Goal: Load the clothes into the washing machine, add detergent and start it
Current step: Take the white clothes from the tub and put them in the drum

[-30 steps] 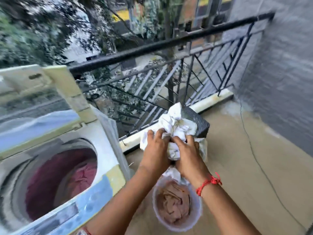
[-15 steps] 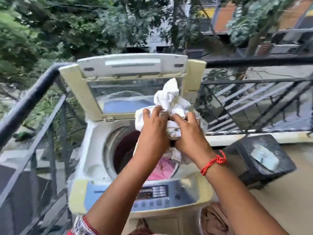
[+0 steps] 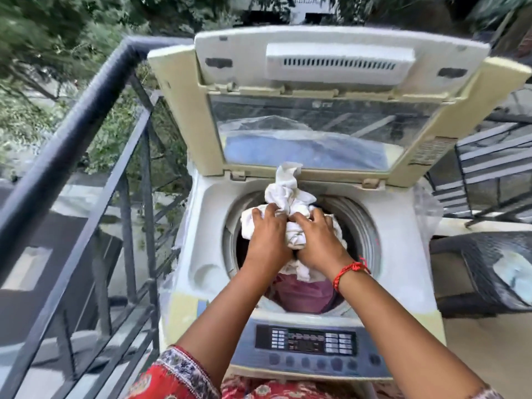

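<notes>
A top-loading white washing machine (image 3: 305, 254) with yellowed trim stands on a balcony, its hinged lid with a clear window (image 3: 325, 110) tipped up and back. Both bare hands reach over the round drum opening (image 3: 359, 226). The left hand (image 3: 266, 228) and the right hand (image 3: 318, 234) sit side by side, each grip pressed shut on the same crumpled white cloth bundle (image 3: 288, 194). The bundle is held over the mouth of the drum, its upper twist rising toward the lid's hinge edge and its lower folds hanging below the wrists into the opening. Beneath it, inside the drum, lies a pink garment (image 3: 302, 295) at the near side.

A red thread bracelet (image 3: 349, 270) circles the right wrist. The grey control panel with a dark display and rows of buttons (image 3: 311, 344) runs along the machine's near edge, under the forearms. A red patterned sleeve with a blue-and-white border (image 3: 175, 372) shows at the left elbow.

A dark metal balcony railing (image 3: 86, 145) runs along the left of the machine, with green foliage beyond it. To the right stands a dark woven wicker basket (image 3: 483, 269), near the machine but apart from it.
</notes>
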